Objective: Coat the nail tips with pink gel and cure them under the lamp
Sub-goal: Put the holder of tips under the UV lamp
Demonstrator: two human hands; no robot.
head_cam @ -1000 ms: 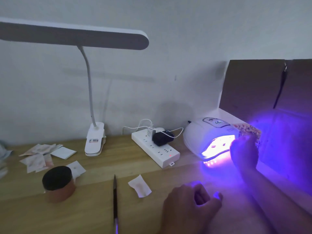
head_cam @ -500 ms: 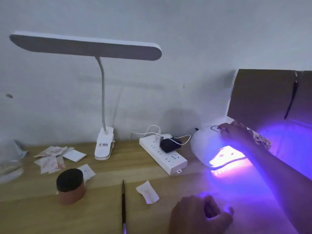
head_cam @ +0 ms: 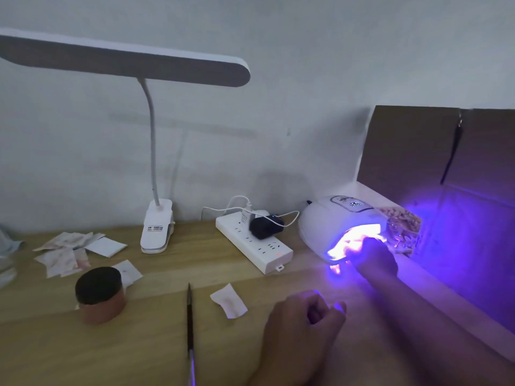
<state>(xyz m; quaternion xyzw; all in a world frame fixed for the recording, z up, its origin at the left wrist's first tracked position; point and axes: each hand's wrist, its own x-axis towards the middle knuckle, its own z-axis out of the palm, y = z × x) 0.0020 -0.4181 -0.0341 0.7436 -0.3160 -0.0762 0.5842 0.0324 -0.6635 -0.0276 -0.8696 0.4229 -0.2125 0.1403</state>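
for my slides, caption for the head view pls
Right hand in the mouth of the glowing curing lamp, left hand curled on the desk

Dim, soft picture; curing lamp (head_cam: 334, 227) glows violet.

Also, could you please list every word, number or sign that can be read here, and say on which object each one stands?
Nothing can be read with certainty.
On the curing lamp, the display: lit digits, too blurred to read.
On the desk lamp clip, the label: dark and red print, too small.
On the power strip: small marks near its red light, unreadable.
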